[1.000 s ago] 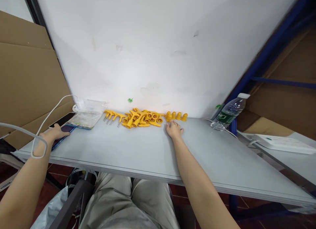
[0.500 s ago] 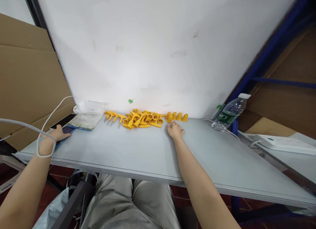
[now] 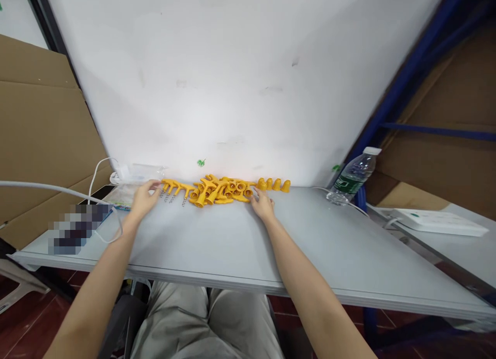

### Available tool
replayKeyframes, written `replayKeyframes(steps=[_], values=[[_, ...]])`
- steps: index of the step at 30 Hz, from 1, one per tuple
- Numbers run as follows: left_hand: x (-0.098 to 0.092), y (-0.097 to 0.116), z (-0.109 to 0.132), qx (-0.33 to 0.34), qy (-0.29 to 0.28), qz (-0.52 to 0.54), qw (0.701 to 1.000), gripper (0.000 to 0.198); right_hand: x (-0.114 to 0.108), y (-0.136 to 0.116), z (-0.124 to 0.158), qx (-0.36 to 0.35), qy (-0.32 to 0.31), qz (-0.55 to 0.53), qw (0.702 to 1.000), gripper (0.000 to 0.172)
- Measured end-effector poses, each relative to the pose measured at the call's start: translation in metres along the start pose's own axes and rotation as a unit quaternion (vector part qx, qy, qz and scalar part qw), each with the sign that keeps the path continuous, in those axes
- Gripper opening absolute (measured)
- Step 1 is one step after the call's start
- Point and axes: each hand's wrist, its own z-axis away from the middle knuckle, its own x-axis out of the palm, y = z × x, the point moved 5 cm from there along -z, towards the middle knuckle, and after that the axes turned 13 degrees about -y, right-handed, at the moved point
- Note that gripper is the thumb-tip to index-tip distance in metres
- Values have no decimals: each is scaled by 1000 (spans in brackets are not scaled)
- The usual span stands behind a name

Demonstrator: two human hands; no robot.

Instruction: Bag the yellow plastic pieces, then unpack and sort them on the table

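Several corkscrews with yellow T-shaped handles and metal spirals stand in a row along the back of the table. My left hand reaches to the leftmost one, fingers stretched out at its handle; whether they touch is not clear. Right of that row lies a heap of yellow plastic parts, T-shaped handles and hollow cone-shaped sleeves mixed. At the heap's right end is my right hand, thumb and fingers apart, close to a sleeve. Beyond it several yellow cone-shaped sleeves stand in a line.
A water bottle leans at the right, near a white power strip. Left are a blurred-out phone-like thing, clear plastic bags and a white cable looping over my left forearm. A white panel rises behind the table.
My left hand has left the phone at the left and moved right to the corkscrew row. My right hand has shifted slightly left, from the standing sleeves to the heap's edge.
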Motion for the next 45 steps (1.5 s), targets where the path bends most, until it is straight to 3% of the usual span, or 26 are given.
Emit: replayKeyframes(steps=[4, 8, 14, 20, 29, 34, 38, 42, 45], values=[[54, 40, -14, 37, -17, 118, 992, 16, 6, -11, -3, -2, -28, -14, 1000, 46], [100, 68, -24, 40, -16, 202, 978, 14, 10, -15, -9, 24, -54, -42, 997, 44], [134, 72, -21, 22, 80, 190, 978, 15, 11, -15, -13, 78, -7, -49, 996, 30], [147, 65, -7, 64, 78, 87, 991, 24, 10, -11, -11, 59, 61, -80, 993, 22], [145, 76, 1, 150, 65, -9, 987, 44, 0, -27, -2, -187, 149, -178, 955, 21], [147, 86, 6, 175, 29, -49, 983, 46, -2, -66, 15, -330, 123, -117, 929, 13], [148, 79, 2, 168, 16, -47, 985, 40, 4, -93, 30, -435, 73, -60, 895, 10], [147, 65, -5, 130, 21, -28, 991, 35, 6, -97, 36, -460, 63, -41, 885, 18], [149, 64, -7, 140, -16, -30, 990, 33, 6, -94, 34, -445, 67, -33, 892, 22]])
